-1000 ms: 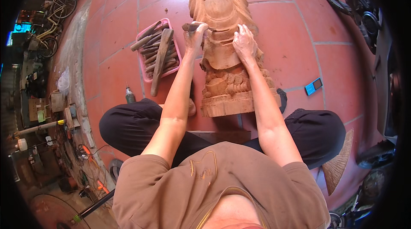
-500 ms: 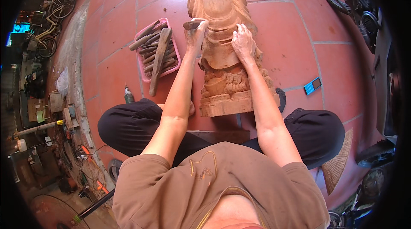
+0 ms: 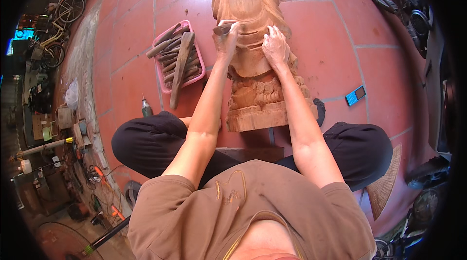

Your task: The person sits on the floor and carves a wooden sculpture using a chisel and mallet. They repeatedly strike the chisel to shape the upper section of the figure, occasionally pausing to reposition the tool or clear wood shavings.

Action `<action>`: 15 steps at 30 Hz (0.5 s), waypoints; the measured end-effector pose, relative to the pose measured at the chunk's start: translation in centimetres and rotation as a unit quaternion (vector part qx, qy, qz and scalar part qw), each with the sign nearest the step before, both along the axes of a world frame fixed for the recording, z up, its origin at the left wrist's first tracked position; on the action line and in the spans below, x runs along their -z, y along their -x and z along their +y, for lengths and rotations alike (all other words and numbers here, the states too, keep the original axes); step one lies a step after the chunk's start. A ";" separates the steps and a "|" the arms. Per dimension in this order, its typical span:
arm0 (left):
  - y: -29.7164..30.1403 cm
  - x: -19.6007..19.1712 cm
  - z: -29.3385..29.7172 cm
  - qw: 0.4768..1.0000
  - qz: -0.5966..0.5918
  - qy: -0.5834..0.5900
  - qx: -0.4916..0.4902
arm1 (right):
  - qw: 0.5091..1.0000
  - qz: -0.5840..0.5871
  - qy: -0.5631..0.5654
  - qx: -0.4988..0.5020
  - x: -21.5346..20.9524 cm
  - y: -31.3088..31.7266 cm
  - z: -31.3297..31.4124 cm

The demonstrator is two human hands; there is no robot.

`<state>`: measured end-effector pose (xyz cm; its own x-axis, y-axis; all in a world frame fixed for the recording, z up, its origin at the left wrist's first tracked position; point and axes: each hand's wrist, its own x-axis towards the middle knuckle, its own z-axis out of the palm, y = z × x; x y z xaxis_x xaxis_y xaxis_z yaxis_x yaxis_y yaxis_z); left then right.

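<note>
A carved wooden statue (image 3: 250, 68) lies on the floor in front of me, its blocky base toward me. My left hand (image 3: 225, 45) is at the left side of the statue's middle, closed round a small dark brown piece (image 3: 222, 29); its exact kind is hard to make out. My right hand (image 3: 276, 51) rests on the right side of the carving, fingers stretched along the wood and holding nothing. Left of the statue stands a pink plastic basket (image 3: 159, 73) full of wooden-handled tools (image 3: 170, 58), with a long wooden club (image 3: 182, 65) laid across it.
A green-bodied power tool (image 3: 146, 108) is by my left knee. On the red tiles (image 3: 331, 26) to the right lies a blue phone (image 3: 355, 95). A woven straw piece (image 3: 383, 182) sits beside my right knee. Motorbike parts line the right; bicycles (image 3: 70, 7) stand far left.
My left hand has shifted slightly to the right, farther over the statue, with the dark piece still in it. My right hand stays on the wood, almost unmoved.
</note>
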<state>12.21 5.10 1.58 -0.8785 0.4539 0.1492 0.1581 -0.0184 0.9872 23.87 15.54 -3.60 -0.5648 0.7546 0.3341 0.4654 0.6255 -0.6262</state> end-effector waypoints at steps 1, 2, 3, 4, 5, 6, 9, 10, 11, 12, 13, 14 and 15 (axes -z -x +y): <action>0.0 0.6 0.2 1.000 0.014 -0.022 -0.013 | 1.000 0.001 -0.006 -0.004 -0.1 0.1 0.0; 0.1 1.2 -0.4 0.999 0.047 -0.002 -0.020 | 1.000 0.003 -0.006 -0.006 -0.1 0.2 -0.3; -0.1 1.6 -0.5 0.998 0.051 0.011 -0.019 | 1.000 0.005 -0.008 -0.003 0.3 0.2 -0.1; -0.4 2.1 -0.8 0.998 0.056 0.024 -0.019 | 1.000 0.008 -0.010 0.000 0.6 0.2 0.0; -0.7 2.6 -1.1 0.997 0.061 0.037 -0.018 | 1.000 0.008 -0.014 0.003 0.8 0.2 0.2; -1.0 2.3 -1.2 0.999 0.044 0.016 -0.006 | 1.000 0.010 -0.018 0.006 0.8 0.2 0.4; -0.2 0.7 -1.3 0.999 -0.012 0.040 0.027 | 1.000 0.007 0.008 0.006 0.1 -0.1 -0.2; -0.2 -0.1 -1.3 0.998 -0.061 0.010 0.025 | 1.000 0.003 0.023 0.004 -0.4 -0.3 -0.6; -0.1 -0.2 -0.9 0.999 -0.047 -0.001 0.012 | 1.000 0.004 0.011 0.004 -0.4 -0.2 -0.4; -0.1 -0.3 -0.3 0.999 -0.034 -0.011 -0.001 | 1.000 0.004 0.001 0.006 -0.2 -0.1 -0.2; -0.3 -0.3 0.1 0.999 -0.020 -0.021 -0.013 | 1.000 0.004 -0.009 0.007 0.0 0.0 0.0; -0.8 -0.2 0.4 1.000 -0.011 -0.015 -0.018 | 1.000 0.008 -0.015 0.011 0.2 0.0 0.0; -0.8 0.5 0.2 1.000 0.003 -0.015 -0.026 | 1.000 0.006 -0.007 0.009 -0.2 0.0 -0.3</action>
<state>13.00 5.31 1.11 -0.9001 0.4021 0.1677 0.1657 -0.0401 0.9854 23.89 15.26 -3.40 -0.5466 0.7603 0.3510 0.4699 0.6254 -0.6229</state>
